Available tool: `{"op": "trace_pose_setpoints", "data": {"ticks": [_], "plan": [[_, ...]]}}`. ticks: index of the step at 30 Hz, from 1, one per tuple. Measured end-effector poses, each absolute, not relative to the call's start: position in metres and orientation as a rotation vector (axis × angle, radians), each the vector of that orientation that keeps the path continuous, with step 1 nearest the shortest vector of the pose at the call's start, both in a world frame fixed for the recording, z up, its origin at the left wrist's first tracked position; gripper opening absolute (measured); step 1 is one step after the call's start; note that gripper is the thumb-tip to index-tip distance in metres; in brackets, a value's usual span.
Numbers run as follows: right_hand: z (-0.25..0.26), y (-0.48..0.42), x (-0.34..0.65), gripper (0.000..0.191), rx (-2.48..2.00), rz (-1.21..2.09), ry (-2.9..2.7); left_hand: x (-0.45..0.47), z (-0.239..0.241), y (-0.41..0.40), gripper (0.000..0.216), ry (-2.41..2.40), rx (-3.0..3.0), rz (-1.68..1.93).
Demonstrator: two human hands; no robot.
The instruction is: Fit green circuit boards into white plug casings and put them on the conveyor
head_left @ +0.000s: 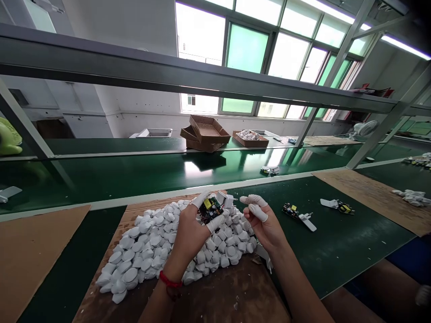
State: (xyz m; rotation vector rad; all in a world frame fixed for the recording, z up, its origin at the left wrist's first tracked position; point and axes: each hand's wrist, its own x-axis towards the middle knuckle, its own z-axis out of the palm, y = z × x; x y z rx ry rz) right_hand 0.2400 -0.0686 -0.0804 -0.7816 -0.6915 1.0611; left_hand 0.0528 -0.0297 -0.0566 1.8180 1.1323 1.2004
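My left hand (pixel 190 231), with white finger cots and a red wrist string, is closed on a small circuit board (pixel 209 209) with a white plug piece at its end, held above a heap of white plastic shells (pixel 151 246). My right hand (pixel 262 222), also in finger cots, hovers just to the right with its fingers loosely curled and nothing in them. The heap lies on a brown board (pixel 215 300).
Two assembled circuit boards with white plugs (pixel 298 214) (pixel 338 206) lie on the green mat to the right. Cardboard sheets (pixel 373 197) sit at both sides. Brown trays (pixel 205 132) stand beyond the green conveyor belt (pixel 134 175). A metal rail (pixel 168 72) crosses overhead.
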Motion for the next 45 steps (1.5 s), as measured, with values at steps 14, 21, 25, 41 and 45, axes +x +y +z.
{"op": "trace_pose_setpoints", "data": {"ticks": [14, 21, 25, 41, 45], "plan": [[-0.084, -0.101, 0.184, 0.023, -0.761, 0.883, -1.729, 0.072, -0.061, -0.040, 0.047, 0.942, 0.681, 1.379], [-0.086, -0.106, 0.182, 0.036, -0.832, 0.712, -1.924, 0.067, -0.062, -0.032, 0.040, 1.118, 0.889, 1.657], [-0.086, -0.104, 0.178, 0.037, -0.839, 0.723, -1.944, 0.073, -0.065, -0.037, 0.037, 1.118, 0.765, 1.630], [-0.102, -0.090, 0.189, 0.020, -0.952, 0.825, -1.294, 0.049, -0.057, -0.019, 0.054, 0.834, 0.918, 1.473], [-0.096, -0.079, 0.199, 0.030, -0.907, 0.835, -0.871, 0.041, -0.053, -0.022, 0.058, 1.040, 1.635, 1.291]]}}
